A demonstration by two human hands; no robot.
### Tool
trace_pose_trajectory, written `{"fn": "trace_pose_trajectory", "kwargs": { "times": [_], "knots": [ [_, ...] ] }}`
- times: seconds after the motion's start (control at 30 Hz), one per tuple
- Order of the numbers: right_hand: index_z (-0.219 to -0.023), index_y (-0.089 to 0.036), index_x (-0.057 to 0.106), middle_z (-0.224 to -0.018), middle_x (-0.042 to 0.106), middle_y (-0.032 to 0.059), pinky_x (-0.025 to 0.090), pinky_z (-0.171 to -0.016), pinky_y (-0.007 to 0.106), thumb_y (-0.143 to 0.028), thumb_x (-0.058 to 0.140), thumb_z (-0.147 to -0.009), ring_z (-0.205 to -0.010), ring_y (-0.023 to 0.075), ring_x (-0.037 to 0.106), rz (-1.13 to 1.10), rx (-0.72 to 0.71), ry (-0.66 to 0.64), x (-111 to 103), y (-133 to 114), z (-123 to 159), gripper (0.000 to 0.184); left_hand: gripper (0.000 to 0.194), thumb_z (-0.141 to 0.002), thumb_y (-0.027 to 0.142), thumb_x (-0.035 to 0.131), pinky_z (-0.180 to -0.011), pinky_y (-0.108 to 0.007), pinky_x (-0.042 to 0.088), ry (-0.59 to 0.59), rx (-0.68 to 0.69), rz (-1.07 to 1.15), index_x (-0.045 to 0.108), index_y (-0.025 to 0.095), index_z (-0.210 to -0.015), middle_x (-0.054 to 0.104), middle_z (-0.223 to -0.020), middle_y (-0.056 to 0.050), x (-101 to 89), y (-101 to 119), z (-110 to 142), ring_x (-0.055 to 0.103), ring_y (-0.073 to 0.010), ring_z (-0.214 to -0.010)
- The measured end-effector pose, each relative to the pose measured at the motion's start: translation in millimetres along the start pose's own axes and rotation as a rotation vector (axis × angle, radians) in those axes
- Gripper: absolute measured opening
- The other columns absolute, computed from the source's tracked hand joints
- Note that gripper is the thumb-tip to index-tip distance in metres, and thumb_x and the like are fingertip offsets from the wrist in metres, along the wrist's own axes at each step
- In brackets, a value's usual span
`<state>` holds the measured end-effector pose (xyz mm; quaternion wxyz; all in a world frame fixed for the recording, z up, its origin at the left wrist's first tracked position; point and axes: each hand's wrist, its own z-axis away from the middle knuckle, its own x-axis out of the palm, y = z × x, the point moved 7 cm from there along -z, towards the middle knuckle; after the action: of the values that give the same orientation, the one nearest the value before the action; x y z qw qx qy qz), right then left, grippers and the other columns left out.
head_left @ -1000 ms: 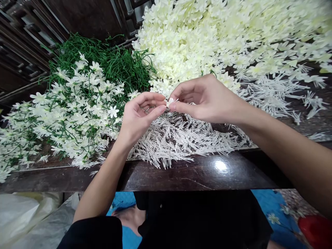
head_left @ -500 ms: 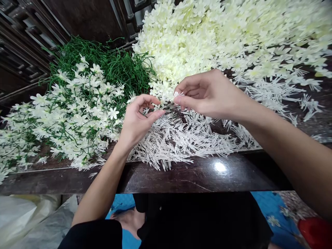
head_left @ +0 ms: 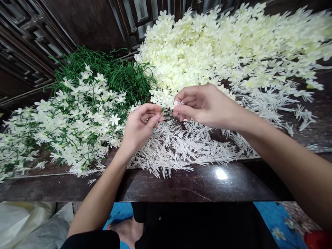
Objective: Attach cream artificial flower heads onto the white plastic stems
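Observation:
My left hand (head_left: 141, 126) is closed in a pinch, with a small green stem tip (head_left: 163, 110) showing past its fingertips. Most of that stem is hidden behind the fingers. Across a short gap, my right hand (head_left: 204, 105) pinches a small white artificial flower (head_left: 177, 103) between thumb and forefinger. Beneath both hands spreads a heap of thin white stamen pieces (head_left: 181, 148). Behind them rises a large pile of loose cream petals (head_left: 197, 52). Left of my left hand lie white flowers on green stems (head_left: 83, 117), and a tangle of bare green stems (head_left: 114, 72) sits behind those.
Everything lies on a dark polished wooden bench (head_left: 181, 183) with a carved backrest (head_left: 93, 24). More stamen pieces (head_left: 267, 103) are scattered at the right. Below are a pale plastic bag (head_left: 20, 221), a blue mat (head_left: 272, 221) and a red object (head_left: 317, 239).
My hands met at the white flower, then parted, the right keeping it. My left fingers opened, then closed with a green stem tip showing. The view has tilted up slightly.

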<state>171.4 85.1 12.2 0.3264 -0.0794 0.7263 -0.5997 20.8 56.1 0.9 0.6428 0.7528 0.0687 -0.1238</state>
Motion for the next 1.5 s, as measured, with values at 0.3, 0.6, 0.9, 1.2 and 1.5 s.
{"fn": "trace_pose_trajectory", "kwargs": {
  "times": [0.3, 0.6, 0.9, 1.2, 1.5],
  "knots": [
    [-0.081, -0.023, 0.063, -0.077, 0.070, 0.0046, 0.058, -0.067, 0.040, -0.032, 0.065, -0.082, -0.070, 0.0218, 0.067, -0.010, -0.033, -0.014, 1.7, -9.0, 2.4, 0.009, 0.005, -0.082, 0.019, 0.065, -0.054, -0.025, 0.046, 0.037, 0.100, -0.224, 0.070, 0.018, -0.083, 0.070, -0.077, -0.004, -2.7, 9.8, 0.3, 0.059, -0.0129, -0.064],
    [-0.086, -0.023, 0.065, -0.079, 0.069, 0.0028, 0.054, -0.071, 0.039, -0.023, 0.061, -0.084, -0.073, 0.0211, 0.066, 0.044, -0.090, 0.004, 8.0, -8.0, 3.4, 0.005, 0.006, -0.081, 0.020, 0.067, -0.045, -0.024, 0.037, 0.000, 0.168, -0.226, 0.073, 0.020, -0.082, 0.072, -0.077, -0.003, 2.4, 8.0, 2.8, 0.050, -0.0097, -0.052],
    [-0.081, -0.022, 0.065, -0.074, 0.066, 0.0018, 0.049, -0.061, 0.037, -0.022, 0.059, -0.085, -0.065, 0.0188, 0.060, 0.210, -0.124, 0.007, 9.5, -12.2, 3.8, 0.007, 0.005, -0.082, 0.020, 0.066, -0.055, -0.027, 0.043, 0.020, 0.226, -0.337, 0.071, 0.020, -0.080, 0.071, -0.073, -0.001, 3.3, 11.4, 3.8, 0.057, -0.0124, -0.059],
    [-0.085, -0.018, 0.065, -0.078, 0.068, 0.0051, 0.053, -0.065, 0.039, -0.022, 0.057, -0.086, -0.067, 0.0194, 0.062, 0.214, -0.118, 0.056, 9.7, -12.5, 3.3, 0.009, 0.010, -0.086, 0.018, 0.060, -0.058, -0.027, 0.044, 0.043, 0.290, -0.405, 0.070, 0.019, -0.087, 0.071, -0.075, -0.002, 4.7, 16.0, 8.1, 0.058, -0.0118, -0.059],
    [-0.084, -0.016, 0.067, -0.075, 0.067, 0.0040, 0.048, -0.055, 0.033, -0.019, 0.055, -0.086, -0.060, 0.0155, 0.058, 0.264, -0.178, 0.038, 11.0, -15.7, 3.8, 0.012, 0.005, -0.084, 0.017, 0.061, -0.054, -0.023, 0.051, -0.046, 0.032, -0.073, 0.064, 0.017, -0.080, 0.070, -0.072, -0.004, 9.5, 3.2, 3.7, 0.059, -0.0100, -0.057]
  ]
}}
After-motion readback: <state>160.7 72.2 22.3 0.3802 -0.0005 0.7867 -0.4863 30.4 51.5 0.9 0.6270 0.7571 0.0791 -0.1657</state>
